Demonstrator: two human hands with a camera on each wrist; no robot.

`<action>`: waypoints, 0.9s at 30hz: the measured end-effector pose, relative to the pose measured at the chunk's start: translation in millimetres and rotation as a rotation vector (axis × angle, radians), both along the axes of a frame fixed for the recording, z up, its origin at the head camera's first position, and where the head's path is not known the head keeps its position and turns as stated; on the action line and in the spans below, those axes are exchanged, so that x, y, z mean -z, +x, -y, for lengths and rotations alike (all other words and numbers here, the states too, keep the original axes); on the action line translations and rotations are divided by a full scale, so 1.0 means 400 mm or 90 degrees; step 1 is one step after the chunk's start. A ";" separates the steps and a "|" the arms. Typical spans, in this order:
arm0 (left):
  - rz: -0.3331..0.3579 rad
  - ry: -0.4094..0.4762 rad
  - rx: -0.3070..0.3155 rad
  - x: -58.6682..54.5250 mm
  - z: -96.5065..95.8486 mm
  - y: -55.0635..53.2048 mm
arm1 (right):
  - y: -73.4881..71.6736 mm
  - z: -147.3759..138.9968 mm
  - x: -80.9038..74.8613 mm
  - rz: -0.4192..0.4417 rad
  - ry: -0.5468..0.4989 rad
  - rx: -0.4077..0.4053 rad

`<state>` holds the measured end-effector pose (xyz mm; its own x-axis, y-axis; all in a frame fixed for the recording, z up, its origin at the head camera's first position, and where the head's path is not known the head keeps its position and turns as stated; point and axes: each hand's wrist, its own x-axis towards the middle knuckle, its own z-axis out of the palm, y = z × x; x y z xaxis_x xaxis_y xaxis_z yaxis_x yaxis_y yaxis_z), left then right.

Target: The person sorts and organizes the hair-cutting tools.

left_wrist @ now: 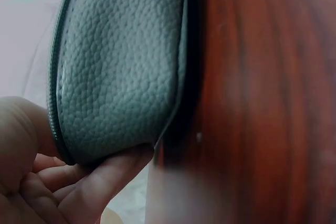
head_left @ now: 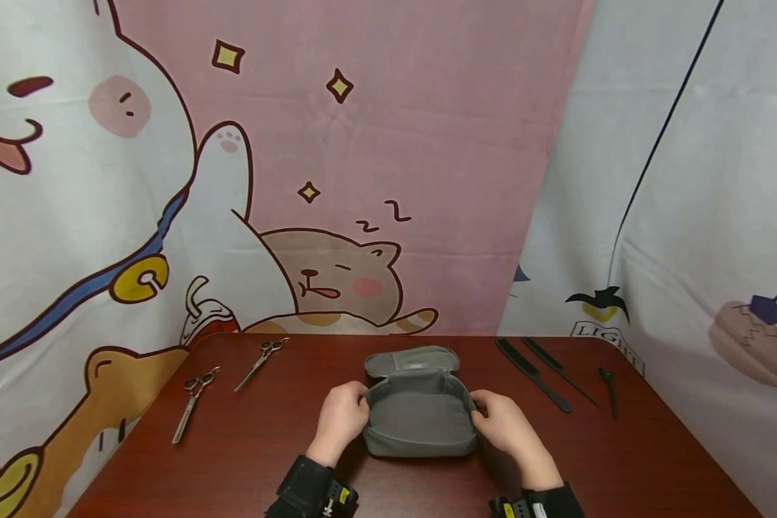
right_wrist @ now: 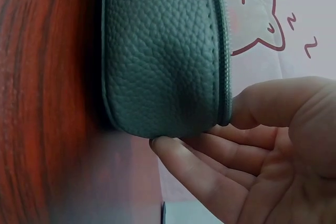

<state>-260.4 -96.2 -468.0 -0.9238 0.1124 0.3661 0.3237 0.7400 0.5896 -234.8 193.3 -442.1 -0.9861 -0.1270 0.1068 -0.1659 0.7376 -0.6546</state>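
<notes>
The pouch [head_left: 421,440] is set on the table [head_left: 233,460], midway between its sides, its long axis laid from nine to three o'clock, mouth upward, lid [head_left: 411,361] folded back toward twelve. Its ends are pinched by the left hand [head_left: 344,414] at nine and the right hand [head_left: 501,423] at three, apparently so that the walls are steadied evenly.

The pouch [head_left: 421,440] sits between scissors [head_left: 188,416], left, and combs [head_left: 532,373], right

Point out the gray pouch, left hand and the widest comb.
Gray pouch [head_left: 421,447], head view: front wall.
Left hand [head_left: 341,414], head view: back of the hand.
Widest comb [head_left: 532,372], head view: its middle.
</notes>
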 end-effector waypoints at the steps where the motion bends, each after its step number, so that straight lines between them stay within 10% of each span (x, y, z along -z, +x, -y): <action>1: 0.004 -0.001 -0.002 0.001 -0.002 0.001 | 0.000 0.000 0.000 0.002 0.003 -0.004; 27: 0.028 -0.003 -0.003 0.008 0.003 0.008 | -0.007 -0.001 0.015 0.020 -0.007 -0.007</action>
<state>-257.4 -97.3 -471.2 -0.9393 0.1097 0.3251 0.2943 0.7445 0.5992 -237.7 193.5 -448.2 -0.9875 -0.1371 0.0771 -0.1533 0.7281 -0.6681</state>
